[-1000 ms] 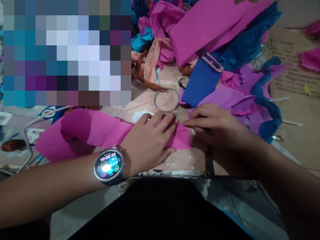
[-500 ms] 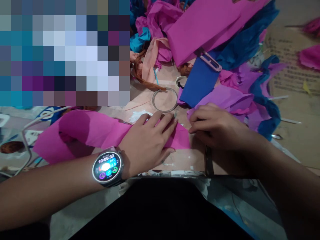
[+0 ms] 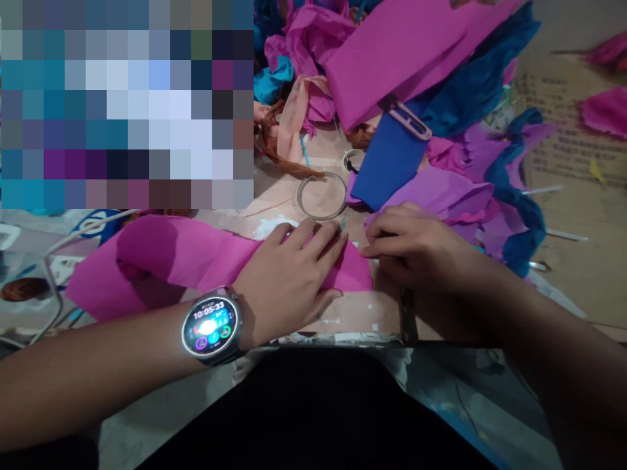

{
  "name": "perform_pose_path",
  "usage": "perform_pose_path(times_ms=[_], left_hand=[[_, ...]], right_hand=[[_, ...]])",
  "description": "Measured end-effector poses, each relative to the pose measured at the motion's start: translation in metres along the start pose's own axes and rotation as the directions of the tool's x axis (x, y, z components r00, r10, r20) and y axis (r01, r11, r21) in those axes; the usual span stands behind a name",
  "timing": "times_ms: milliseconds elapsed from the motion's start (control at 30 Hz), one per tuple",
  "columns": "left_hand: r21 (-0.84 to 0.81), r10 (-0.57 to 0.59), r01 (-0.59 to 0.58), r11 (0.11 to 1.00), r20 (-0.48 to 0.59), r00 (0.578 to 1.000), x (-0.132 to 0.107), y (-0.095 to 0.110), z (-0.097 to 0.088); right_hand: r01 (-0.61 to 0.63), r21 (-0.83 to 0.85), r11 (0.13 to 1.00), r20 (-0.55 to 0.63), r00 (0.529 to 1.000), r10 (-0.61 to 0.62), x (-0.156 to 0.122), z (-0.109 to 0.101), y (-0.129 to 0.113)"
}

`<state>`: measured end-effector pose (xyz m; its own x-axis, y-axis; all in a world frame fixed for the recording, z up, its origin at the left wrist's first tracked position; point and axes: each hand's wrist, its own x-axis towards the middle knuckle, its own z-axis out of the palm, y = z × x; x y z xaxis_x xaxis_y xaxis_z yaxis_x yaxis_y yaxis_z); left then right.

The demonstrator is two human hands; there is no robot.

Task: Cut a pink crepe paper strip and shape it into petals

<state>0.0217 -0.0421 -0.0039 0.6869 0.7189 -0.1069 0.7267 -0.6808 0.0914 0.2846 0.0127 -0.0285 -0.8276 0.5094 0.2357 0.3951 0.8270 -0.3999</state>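
A long strip of pink crepe paper (image 3: 200,251) lies across the table in front of me, its left part curled over in a loop. My left hand (image 3: 291,274) rests flat on the strip's right part, fingers extended. Beyond those fingertips, the strip's right end shows. There my right hand (image 3: 411,245) has its fingers bent together, the index fingertip on the paper's edge; its thumb is mostly hidden. A roll of clear tape (image 3: 322,175) lies just behind my left fingers.
A box cutter (image 3: 409,119) lies on blue paper (image 3: 392,156), beside folded magenta paper (image 3: 372,65). Purple paper (image 3: 435,189) is just behind my right hand. At left runs a white cable (image 3: 51,274). Printed cardboard (image 3: 578,215) covers the right side. The upper left is pixelated.
My right fingertips have moved slightly left onto the pink paper's right end, which looks flatter there. My left hand stays in place.
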Motion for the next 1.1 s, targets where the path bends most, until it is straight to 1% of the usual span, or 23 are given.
perform_pose_path(times_ms=[167, 300, 400, 500, 667, 767, 833, 933, 1033, 1100], left_hand=[[-0.014, 0.001, -0.001, 1.000, -0.005, 1.000, 0.001, -0.001, 0.000], [-0.041, 0.003, -0.005, 0.999, -0.035, 0.999, 0.001, 0.000, 0.003], [-0.058, 0.006, -0.010, 0.998, -0.063, 0.998, 0.002, 0.001, 0.006], [-0.061, 0.008, -0.013, 0.998, -0.077, 0.997, 0.004, 0.003, 0.008], [-0.096, 0.000, -0.010, 0.995, -0.099, 0.995, 0.007, 0.001, 0.009], [-0.162, 0.008, -0.031, 0.986, -0.146, 0.989, 0.010, -0.003, 0.012], [-0.191, 0.012, -0.048, 0.980, -0.187, 0.982, 0.012, -0.006, 0.015], [-0.229, 0.015, -0.074, 0.971, -0.249, 0.968, 0.016, -0.011, 0.017], [-0.257, 0.017, -0.092, 0.962, -0.280, 0.960, 0.019, -0.015, 0.018], [-0.282, 0.009, -0.100, 0.954, -0.305, 0.952, 0.021, -0.017, 0.018]], right_hand=[[0.004, 0.024, 1.000, 0.010, 1.000, -0.004, 0.003, -0.005, -0.004], [0.007, 0.053, 0.999, -0.025, 1.000, -0.006, 0.003, 0.001, -0.002], [0.015, 0.035, 0.999, -0.041, 0.999, -0.013, 0.002, 0.006, 0.001], [0.029, 0.016, 0.999, -0.031, 0.999, -0.029, 0.002, 0.008, 0.002], [0.032, 0.019, 0.999, 0.012, 0.999, -0.032, 0.002, 0.002, -0.001], [-0.005, 0.022, 1.000, 0.050, 0.999, 0.003, 0.002, -0.001, -0.005], [-0.023, 0.023, 0.999, 0.053, 0.998, 0.022, 0.003, -0.002, -0.007], [-0.035, 0.031, 0.999, 0.040, 0.999, 0.034, 0.003, -0.002, -0.010], [-0.050, 0.054, 0.997, 0.028, 0.998, 0.048, 0.003, -0.001, -0.011], [-0.082, 0.078, 0.994, 0.000, 0.997, 0.082, 0.004, 0.000, -0.012]])
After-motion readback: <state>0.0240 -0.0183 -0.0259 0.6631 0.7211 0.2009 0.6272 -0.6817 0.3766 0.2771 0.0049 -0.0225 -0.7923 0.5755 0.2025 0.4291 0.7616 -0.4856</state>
